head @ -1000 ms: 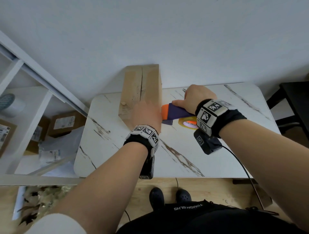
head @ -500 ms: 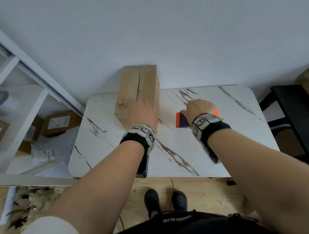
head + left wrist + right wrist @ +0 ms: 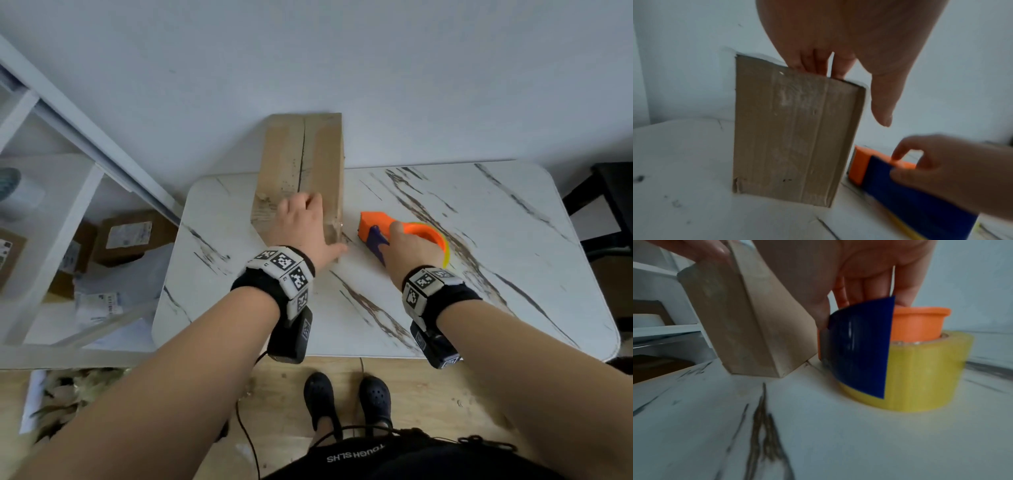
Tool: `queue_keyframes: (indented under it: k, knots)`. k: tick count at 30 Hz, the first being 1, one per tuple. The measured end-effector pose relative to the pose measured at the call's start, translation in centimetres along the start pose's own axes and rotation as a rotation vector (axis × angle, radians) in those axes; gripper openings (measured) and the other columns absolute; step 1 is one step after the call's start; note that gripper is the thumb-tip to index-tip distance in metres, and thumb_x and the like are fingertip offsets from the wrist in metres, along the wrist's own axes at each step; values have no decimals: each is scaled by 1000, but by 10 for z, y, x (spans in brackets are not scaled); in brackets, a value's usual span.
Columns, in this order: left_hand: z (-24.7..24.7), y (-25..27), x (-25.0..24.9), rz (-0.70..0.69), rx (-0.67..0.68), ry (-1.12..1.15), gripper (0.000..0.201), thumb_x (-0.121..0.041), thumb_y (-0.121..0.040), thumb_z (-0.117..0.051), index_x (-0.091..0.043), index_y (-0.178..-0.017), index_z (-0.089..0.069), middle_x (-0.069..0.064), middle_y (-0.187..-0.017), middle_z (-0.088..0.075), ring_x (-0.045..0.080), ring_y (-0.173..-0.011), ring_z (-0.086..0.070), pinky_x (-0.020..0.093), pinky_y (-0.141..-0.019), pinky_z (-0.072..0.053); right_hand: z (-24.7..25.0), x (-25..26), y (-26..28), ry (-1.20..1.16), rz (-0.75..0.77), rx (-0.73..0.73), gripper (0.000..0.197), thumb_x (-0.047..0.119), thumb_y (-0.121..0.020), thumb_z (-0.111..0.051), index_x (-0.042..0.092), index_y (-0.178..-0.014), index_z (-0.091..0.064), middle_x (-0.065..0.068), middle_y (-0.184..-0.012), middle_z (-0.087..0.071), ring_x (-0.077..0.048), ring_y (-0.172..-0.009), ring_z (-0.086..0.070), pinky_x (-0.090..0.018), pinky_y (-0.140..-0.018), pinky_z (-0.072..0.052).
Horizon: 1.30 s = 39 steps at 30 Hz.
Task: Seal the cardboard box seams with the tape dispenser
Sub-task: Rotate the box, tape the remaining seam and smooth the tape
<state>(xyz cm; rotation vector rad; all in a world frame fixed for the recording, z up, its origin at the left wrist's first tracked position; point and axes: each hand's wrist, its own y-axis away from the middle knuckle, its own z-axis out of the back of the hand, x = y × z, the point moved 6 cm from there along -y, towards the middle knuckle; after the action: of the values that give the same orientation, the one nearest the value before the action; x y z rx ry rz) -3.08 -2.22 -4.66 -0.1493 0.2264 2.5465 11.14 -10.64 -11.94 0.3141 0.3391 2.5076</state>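
Observation:
A tall cardboard box stands on the marble table against the wall, its top seam dark and partly covered by clear tape. My left hand rests flat on the box's near top edge, fingers straight, thumb hanging down the right corner. To the right of the box lies the orange and blue tape dispenser with its yellowish tape roll flat on the table. My right hand grips it, thumb on the blue plate and fingers over the orange part.
A white shelf unit at the left holds small parcels. A black piece of furniture stands past the table's right end. The wall runs just behind the box. Bare tabletop lies to the right and in front.
My right hand has carried the dispenser away from the box's side and brought it down onto the table to the right. My left hand has stayed on the box top.

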Motion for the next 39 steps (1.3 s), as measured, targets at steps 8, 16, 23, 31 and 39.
queue_keyframes:
  k: [8, 16, 23, 31, 39]
  knots:
    - [16, 17, 80, 175, -94, 176, 99, -38, -71, -76, -9, -145, -17, 15, -152, -20, 31, -140, -19, 41, -115, -20, 25, 31, 12, -25, 83, -107, 33, 25, -94, -43, 8, -120, -54, -14, -122, -53, -32, -114, -48, -38, -90, -40]
    - [-1, 15, 102, 112, 5, 558, 40, 2, -83, -51, -14, -120, -56, 7, -119, -62, 19, -111, -58, 26, -91, -45, 42, 81, 19, -204, 167, -42, 32, 11, -93, -35, 1, -106, -63, -19, -111, -59, -36, -103, -55, -37, -84, -44]
    - [3, 18, 121, 127, -95, 543, 30, -4, -89, -47, -16, -109, -66, 3, -100, -72, 18, -97, -64, 24, -86, -45, 43, 76, 15, -248, 192, 4, 32, 7, -91, -40, 6, -108, -67, -18, -112, -63, -35, -104, -57, -35, -84, -45]
    - [0, 25, 124, 125, -34, 650, 26, -13, -83, -63, -21, -107, -70, 1, -99, -74, 16, -93, -67, 31, -93, -50, 49, 71, 20, -254, 310, 106, 31, 15, -91, -48, 10, -116, -66, -9, -118, -66, -26, -110, -59, -36, -97, -45]
    - [2, 26, 118, 98, -35, 567, 22, -30, -85, -62, -28, -105, -69, -5, -95, -73, 10, -90, -65, 24, -87, -49, 41, 65, 23, -267, 305, 75, 33, 32, -94, -46, 12, -108, -69, -6, -106, -67, -20, -92, -57, -31, -81, -44]
